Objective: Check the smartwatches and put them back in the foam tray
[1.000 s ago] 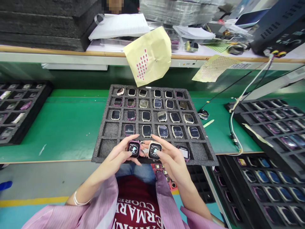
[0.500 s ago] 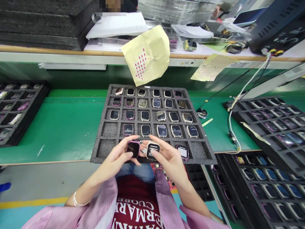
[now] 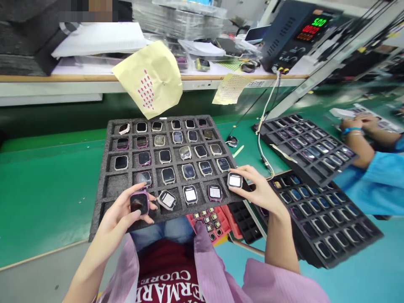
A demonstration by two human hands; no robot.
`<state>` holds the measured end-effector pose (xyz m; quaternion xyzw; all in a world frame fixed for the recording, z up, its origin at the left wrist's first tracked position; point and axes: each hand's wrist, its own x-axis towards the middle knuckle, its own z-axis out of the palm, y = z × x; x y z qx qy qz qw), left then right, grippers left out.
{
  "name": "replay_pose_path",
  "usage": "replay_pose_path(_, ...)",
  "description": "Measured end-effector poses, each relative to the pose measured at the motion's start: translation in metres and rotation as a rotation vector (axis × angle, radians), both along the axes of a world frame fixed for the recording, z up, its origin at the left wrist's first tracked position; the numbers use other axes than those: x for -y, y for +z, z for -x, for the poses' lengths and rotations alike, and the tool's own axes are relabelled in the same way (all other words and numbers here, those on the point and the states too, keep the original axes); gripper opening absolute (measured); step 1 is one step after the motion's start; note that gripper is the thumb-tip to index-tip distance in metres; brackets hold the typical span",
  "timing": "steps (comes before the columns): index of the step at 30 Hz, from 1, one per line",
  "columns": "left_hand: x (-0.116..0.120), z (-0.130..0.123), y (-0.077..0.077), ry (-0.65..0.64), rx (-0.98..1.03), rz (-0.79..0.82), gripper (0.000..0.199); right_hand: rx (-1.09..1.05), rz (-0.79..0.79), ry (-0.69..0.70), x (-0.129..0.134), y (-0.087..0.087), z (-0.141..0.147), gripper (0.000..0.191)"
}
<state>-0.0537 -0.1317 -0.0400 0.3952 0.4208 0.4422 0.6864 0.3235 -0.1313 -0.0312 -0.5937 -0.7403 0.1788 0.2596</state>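
A dark grey foam tray [image 3: 109, 181] with rows of compartments lies in front of me, most holding smartwatches. My left hand [image 3: 121, 210] is closed on a purple-framed smartwatch [image 3: 139, 203] with a dark screen, over the tray's front left. At the front right corner, my right hand [image 3: 257, 189] grips a pale-framed smartwatch [image 3: 235, 180] by its edges; its screen is lit white. Between the hands, the front row holds a tilted pale smartwatch [image 3: 166, 200], another pale smartwatch [image 3: 190, 195] and a purple smartwatch [image 3: 215, 192], all with lit screens.
More watch trays [image 3: 307, 143] stand to the right, beside a co-worker's hands [image 3: 362, 124]. A white cable [image 3: 268, 105] hangs from a power supply [image 3: 293, 35] on the shelf. Yellow sticker sheets [image 3: 151, 80] hang over the shelf edge. Red trays [image 3: 222, 214] sit below.
My view has turned right. My hands have moved apart: the right, with the pale smartwatch, to the tray's right corner; the left still holds the purple one. Lit watches show between them.
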Motion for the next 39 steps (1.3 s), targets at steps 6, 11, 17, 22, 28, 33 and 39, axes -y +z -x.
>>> replay_pose_path(6,0.000,-0.007,0.004,-0.003,-0.061,0.006,0.046,0.153,0.058,0.124,0.003,0.006,-0.015,0.040)
replay_pose_path(11,-0.005,-0.011,0.003,-0.007,-0.135,-0.035,0.046,0.258,0.051,-0.069,-0.033,0.005,0.002,0.028)
replay_pose_path(17,-0.012,-0.015,0.000,-0.018,-0.332,-0.108,0.046,0.240,0.043,-0.297,-0.056,-0.018,0.027,0.023)
replay_pose_path(22,-0.014,-0.016,-0.006,0.021,-0.392,-0.149,0.034,0.021,0.007,-0.268,-0.052,-0.018,0.021,0.022)
replay_pose_path(28,-0.016,-0.020,-0.003,-0.009,-0.386,-0.170,0.032,-0.787,0.066,-0.177,-0.036,-0.004,0.052,0.026)
replay_pose_path(33,-0.017,-0.029,0.001,-0.051,-0.365,-0.201,0.043,-1.368,0.536,-0.045,-0.019,0.004,0.112,0.044)
replay_pose_path(39,-0.013,-0.026,0.001,-0.045,-0.310,-0.167,0.046,-1.516,0.791,0.136,-0.012,0.005,0.153,0.041)
